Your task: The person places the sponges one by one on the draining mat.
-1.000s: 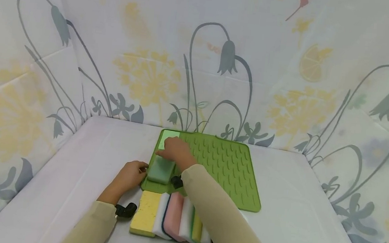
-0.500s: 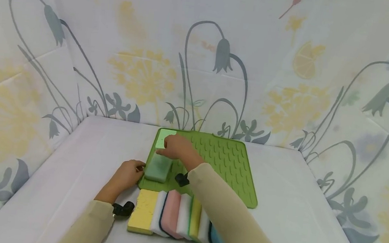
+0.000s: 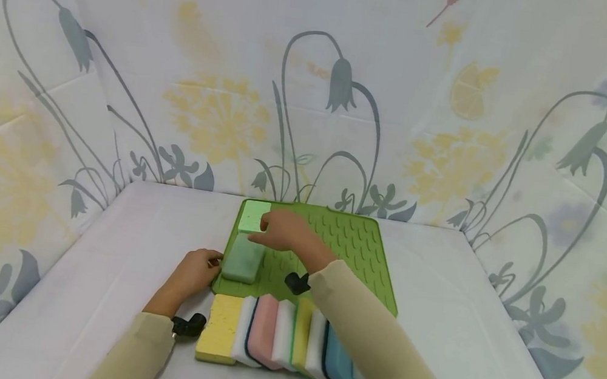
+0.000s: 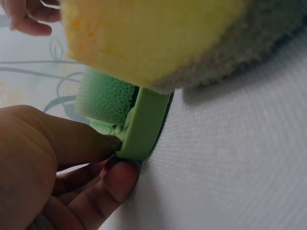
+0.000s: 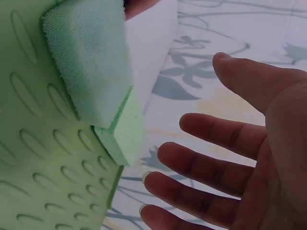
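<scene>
Two sponges lie end to end along the left side of a green ridged silicone mat (image 3: 330, 253). The farther one is a light green sponge (image 3: 253, 216); the nearer is a blue-green foam sponge (image 3: 242, 260). My left hand (image 3: 198, 272) pinches the mat's left edge between thumb and finger, as the left wrist view shows closely. My right hand (image 3: 289, 232) hovers over the mat just right of where the sponges meet. In the right wrist view its fingers (image 5: 211, 170) are spread and relaxed, with nothing in them, apart from both sponges.
In front of the mat stands a row of several sponges: a yellow sponge (image 3: 220, 328) at the left end, then a pink sponge (image 3: 263, 330), white ones and a blue sponge (image 3: 339, 358). The right forearm passes over the row's right end. A flowered cloth (image 3: 224, 102) hangs behind.
My right hand has drawn off to the right from the two sponges, uncovering more of them and of the row in front. My left hand stays at the mat's edge. The head view has shifted slightly.
</scene>
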A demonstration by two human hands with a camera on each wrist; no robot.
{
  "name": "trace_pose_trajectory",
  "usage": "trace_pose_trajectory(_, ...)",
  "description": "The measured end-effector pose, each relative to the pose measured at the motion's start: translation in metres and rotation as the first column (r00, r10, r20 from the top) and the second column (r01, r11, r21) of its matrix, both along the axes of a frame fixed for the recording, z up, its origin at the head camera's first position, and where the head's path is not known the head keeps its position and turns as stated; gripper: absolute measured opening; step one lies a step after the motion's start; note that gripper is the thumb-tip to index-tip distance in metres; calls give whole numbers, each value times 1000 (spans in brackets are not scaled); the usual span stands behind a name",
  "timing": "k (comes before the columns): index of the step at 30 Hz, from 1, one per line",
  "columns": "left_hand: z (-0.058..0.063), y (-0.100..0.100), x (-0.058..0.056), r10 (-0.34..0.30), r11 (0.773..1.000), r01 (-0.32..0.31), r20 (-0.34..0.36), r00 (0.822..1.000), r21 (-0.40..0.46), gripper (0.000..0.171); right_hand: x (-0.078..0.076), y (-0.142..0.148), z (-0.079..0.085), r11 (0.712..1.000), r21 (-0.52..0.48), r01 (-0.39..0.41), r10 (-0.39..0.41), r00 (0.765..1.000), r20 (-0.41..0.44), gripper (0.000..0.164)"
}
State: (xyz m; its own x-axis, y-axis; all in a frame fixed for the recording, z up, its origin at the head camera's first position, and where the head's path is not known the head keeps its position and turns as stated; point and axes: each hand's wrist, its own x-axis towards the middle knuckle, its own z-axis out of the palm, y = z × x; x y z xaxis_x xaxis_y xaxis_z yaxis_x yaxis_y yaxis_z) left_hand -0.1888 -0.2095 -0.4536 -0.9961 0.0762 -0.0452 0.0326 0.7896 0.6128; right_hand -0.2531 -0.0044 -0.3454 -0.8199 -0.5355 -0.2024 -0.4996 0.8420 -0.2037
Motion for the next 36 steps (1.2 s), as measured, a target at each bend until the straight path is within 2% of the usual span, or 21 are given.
trace_pose_trajectory(12,-4,-1,-1,-4,1000,4,-6,1000,-4,35,16,28,8,998,-64,-27,27,1000,6,44)
trace_pose_trajectory(19,-6,-2,-1,-4,1000,3,-17,1000,-20,35,27,47,12,991,-124,-53,48,998,-43,36)
trace_pose_trajectory(28,-6,-1,-1,-4,999,4,-15,1000,-35,35,44,71,16,987,-159,-13,1,997,-71,36)
trace_pose_trajectory(36,-4,-2,0,-7,999,7,-9,1000,-42,35,56,96,11,974,-224,22,-41,996,-82,36)
